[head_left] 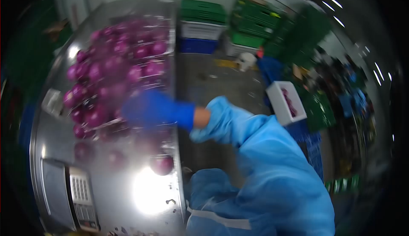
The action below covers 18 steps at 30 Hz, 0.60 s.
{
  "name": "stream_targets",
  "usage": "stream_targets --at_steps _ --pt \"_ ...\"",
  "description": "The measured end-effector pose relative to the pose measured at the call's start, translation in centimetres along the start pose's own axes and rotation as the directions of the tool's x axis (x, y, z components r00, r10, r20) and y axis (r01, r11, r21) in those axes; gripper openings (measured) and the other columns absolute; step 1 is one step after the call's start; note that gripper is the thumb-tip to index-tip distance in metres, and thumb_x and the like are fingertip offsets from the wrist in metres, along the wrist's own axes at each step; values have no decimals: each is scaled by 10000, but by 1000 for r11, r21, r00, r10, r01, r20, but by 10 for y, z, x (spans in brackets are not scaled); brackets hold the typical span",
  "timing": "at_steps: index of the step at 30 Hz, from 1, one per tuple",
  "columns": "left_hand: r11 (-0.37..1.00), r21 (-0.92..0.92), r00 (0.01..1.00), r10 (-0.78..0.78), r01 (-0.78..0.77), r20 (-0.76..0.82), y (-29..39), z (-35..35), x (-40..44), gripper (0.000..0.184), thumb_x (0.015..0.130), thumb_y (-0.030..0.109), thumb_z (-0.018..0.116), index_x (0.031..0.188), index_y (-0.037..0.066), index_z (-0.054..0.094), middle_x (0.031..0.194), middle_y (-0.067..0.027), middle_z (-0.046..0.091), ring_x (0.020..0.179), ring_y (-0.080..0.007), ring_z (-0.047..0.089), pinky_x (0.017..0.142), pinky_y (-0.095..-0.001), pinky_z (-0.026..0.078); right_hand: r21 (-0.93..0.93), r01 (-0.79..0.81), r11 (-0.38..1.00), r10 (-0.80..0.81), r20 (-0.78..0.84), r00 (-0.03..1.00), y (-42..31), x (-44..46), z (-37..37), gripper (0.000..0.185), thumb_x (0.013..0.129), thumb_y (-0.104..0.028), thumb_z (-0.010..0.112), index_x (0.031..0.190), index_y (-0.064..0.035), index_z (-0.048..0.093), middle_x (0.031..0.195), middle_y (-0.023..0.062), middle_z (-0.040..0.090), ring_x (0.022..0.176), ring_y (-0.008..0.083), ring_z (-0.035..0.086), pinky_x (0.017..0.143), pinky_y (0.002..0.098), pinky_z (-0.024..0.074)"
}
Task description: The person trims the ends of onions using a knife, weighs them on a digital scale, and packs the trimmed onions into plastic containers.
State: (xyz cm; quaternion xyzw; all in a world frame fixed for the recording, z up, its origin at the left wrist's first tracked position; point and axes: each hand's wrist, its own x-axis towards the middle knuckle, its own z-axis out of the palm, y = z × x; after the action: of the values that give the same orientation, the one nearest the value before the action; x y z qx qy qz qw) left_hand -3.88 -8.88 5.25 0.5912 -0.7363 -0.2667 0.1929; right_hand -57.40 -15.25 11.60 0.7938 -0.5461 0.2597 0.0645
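My right hand (149, 109), in a blue glove, reaches from the right over the metal table (115, 197). Motion smears its fingers, so I cannot make out whether they hold anything. Around and beyond it lies a large heap of purple onions (96, 72), several of them under shiny clear plastic film. One onion (162, 165) rests near the table's right edge, below the hand. Two blurred onions, one of them at the lower left (84, 151), lie apart from the heap. My left hand does not show.
A scale with a keypad (81, 193) stands at the table's lower left. Stacked crates (202, 12) are beyond the table's far right corner. To the right are a white box (287, 102) with purple contents and green crates (317, 112).
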Motion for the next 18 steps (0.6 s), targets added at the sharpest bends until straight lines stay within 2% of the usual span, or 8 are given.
stream_targets --at_steps 1,3,6,9,10,11,14,18 --pt "997 -57 996 57 -53 69 14 6 1 491 867 167 638 1313 20 491 1203 -196 590 1101 -319 561 955 -377 422 569 -263 779 229 132 964 -55 -17 -11 332 946 -218 543 1224 -41 582 1194 96 625 1082 230 605 915 385 496" --pt "978 -164 965 164 -131 206 35 15 -4 470 869 162 634 1295 16 500 1188 -195 594 1088 -316 563 945 -376 427 889 -323 325 379 190 906 -133 -66 22 217 899 -224 614 1021 -45 609 758 48 629 556 117 583 519 291 500" --pt "931 -302 861 319 -206 396 59 28 -20 438 872 154 627 1269 10 513 1166 -193 600 1068 -313 568 929 -374 433 785 -619 -28 501 547 671 -229 -119 -1 252 882 -241 615 1028 -36 625 721 64 639 541 141 624 510 296 509" --pt "884 -392 719 443 -253 535 76 37 -35 406 875 147 620 1243 4 526 1144 -191 606 1048 -310 572 913 -373 440 817 -529 227 531 352 771 -287 -162 23 215 851 -222 613 962 -38 632 740 77 664 608 190 636 569 328 512" --pt "873 -408 673 473 -269 568 80 39 -40 396 875 144 618 1234 2 530 1136 -190 608 1041 -309 573 908 -373 442 825 -509 245 528 327 784 -299 -174 37 204 841 -215 612 940 -39 635 747 81 672 630 207 640 589 338 512" --pt "864 -420 632 494 -279 597 83 39 -45 386 876 142 616 1225 0 535 1129 -189 610 1035 -308 575 902 -372 444 839 -534 102 514 415 751 -308 -185 55 193 830 -211 615 918 -40 633 729 83 662 634 230 638 597 355 509" --pt "853 -431 538 520 -293 664 89 40 -55 355 879 134 609 1199 -7 548 1106 -187 616 1015 -305 579 886 -371 451 612 -610 504 432 433 791 -321 -182 31 84 884 -129 611 846 -55 625 786 41 620 723 170 583 641 301 480" --pt "864 -408 471 502 -294 725 92 38 -59 316 883 124 600 1164 -15 565 1076 -184 624 988 -300 585 865 -369 460 733 -559 387 559 296 775 -322 -178 48 173 785 -198 623 917 -86 629 720 112 631 655 317 609 597 418 484"
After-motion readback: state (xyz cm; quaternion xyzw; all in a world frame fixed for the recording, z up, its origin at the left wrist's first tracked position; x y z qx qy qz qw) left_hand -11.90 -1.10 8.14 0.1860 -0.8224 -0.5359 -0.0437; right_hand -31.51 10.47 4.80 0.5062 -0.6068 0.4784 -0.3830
